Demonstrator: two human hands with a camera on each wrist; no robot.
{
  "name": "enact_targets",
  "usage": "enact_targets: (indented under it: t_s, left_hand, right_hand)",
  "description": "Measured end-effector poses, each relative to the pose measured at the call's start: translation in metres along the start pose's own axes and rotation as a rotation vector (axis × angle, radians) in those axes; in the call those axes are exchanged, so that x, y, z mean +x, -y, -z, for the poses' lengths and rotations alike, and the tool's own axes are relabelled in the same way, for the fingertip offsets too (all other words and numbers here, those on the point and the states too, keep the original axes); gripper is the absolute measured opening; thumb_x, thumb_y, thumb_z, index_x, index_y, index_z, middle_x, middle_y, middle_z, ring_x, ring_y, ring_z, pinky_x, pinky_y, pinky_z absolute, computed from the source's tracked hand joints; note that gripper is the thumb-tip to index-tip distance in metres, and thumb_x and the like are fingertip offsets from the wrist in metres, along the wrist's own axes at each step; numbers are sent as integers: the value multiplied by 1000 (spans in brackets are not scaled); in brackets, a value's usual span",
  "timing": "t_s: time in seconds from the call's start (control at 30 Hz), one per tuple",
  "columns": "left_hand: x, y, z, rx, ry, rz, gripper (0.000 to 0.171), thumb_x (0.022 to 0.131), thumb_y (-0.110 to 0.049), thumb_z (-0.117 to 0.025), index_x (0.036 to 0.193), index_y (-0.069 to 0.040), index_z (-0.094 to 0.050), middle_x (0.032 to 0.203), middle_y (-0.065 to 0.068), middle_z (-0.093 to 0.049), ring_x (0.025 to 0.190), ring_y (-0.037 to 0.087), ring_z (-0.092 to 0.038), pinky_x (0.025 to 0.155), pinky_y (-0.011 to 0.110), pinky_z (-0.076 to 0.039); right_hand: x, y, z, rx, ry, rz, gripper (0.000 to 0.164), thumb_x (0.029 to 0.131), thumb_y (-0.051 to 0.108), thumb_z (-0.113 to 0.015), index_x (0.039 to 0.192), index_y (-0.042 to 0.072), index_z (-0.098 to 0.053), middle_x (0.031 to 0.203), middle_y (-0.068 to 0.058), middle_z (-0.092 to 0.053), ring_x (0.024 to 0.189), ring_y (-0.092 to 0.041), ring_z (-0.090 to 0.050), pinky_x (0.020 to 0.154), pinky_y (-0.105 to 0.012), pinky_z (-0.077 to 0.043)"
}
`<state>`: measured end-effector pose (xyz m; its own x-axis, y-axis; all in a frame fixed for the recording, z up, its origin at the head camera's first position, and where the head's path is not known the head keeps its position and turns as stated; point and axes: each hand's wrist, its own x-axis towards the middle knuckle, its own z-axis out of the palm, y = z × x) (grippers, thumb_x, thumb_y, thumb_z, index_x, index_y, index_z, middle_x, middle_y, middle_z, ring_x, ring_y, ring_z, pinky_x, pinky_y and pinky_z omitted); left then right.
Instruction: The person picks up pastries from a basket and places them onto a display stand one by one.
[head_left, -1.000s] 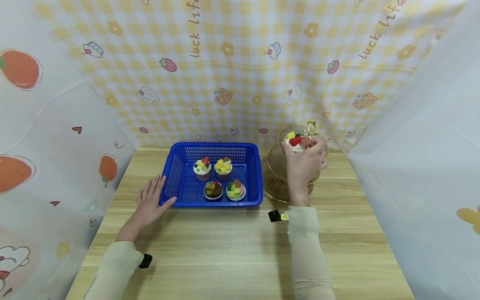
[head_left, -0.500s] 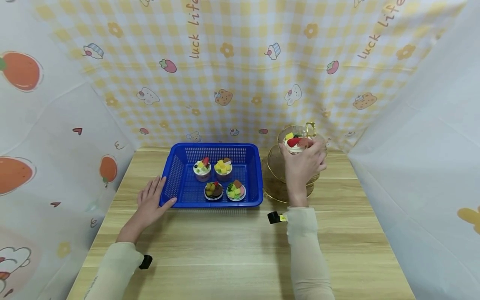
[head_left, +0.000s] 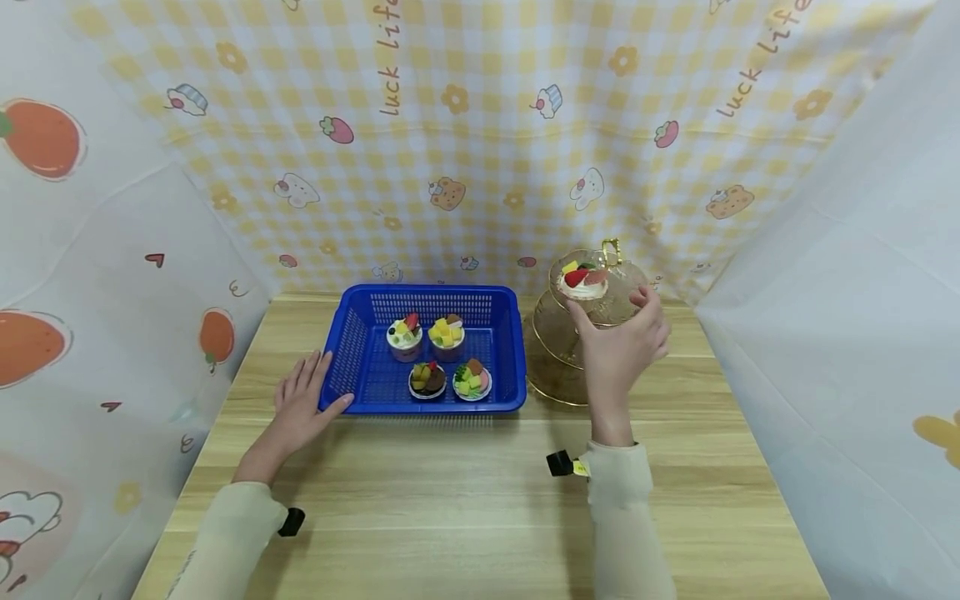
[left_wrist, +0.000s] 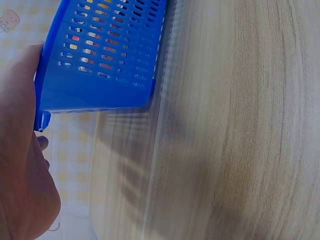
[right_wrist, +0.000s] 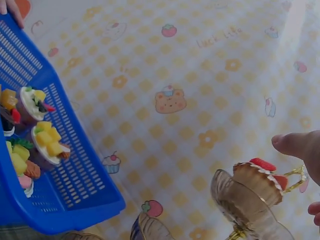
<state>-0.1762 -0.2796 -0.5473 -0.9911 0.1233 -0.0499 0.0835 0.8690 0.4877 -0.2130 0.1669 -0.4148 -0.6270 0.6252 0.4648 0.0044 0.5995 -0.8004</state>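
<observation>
A small fruit tart (head_left: 583, 285) with cream and a red strawberry sits on the top tier of a clear, gold-rimmed tiered stand (head_left: 618, 306). My right hand (head_left: 628, 350) is just in front of that tier, thumb and fingers spread apart, holding nothing. In the right wrist view the tart's fluted brown side (right_wrist: 257, 184) shows on the top plate, apart from the thumb (right_wrist: 295, 144). My left hand (head_left: 302, 404) rests on the left rim of a blue plastic basket (head_left: 427, 409), fingers straight and thumb along the front corner. Some left fingers are hidden in the left wrist view.
Several small toy desserts stand in the basket, among them a strawberry-topped cup (head_left: 405, 340), a yellow-fruit cup (head_left: 447, 335), a dark tart (head_left: 427, 382) and a green-topped tart (head_left: 472, 382). A checked cloth (head_left: 480, 167) hangs behind the wooden table (head_left: 450, 517).
My right hand has let go of the fruit tart, spread its fingers and drawn back toward the near right. The tart stays on the top tier. The left hand and basket have not moved.
</observation>
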Motion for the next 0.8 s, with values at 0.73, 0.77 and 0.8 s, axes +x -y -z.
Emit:
enact_targets:
  t_s: [0.73, 0.77, 0.8]
  left_hand:
    - [1, 0, 0, 7, -1, -8, 92, 97, -57, -50, 161, -16, 1, 167, 22, 0, 152, 49, 5, 113, 73, 2]
    - [1, 0, 0, 8, 0, -6, 92, 97, -57, -50, 161, -15, 1, 167, 22, 0, 152, 49, 5, 113, 74, 2]
    - [1, 0, 0, 8, -1, -6, 92, 97, -57, -51, 161, -15, 1, 167, 23, -1, 151, 49, 5, 113, 74, 2]
  right_hand:
    - [-75, -42, -6, 31, 492, 518, 66, 71, 25, -90, 123, 0, -58, 114, -17, -66, 105, -31, -57, 93, -41, -46]
    - [-74, -38, -13, 3, 564, 558, 63, 73, 26, -88, 123, 1, -58, 115, -15, -67, 105, -30, -59, 93, -41, -48]
    - [-72, -33, -21, -24, 643, 597, 61, 75, 27, -86, 124, 2, -59, 117, -14, -67, 107, -29, -60, 95, -41, -50]
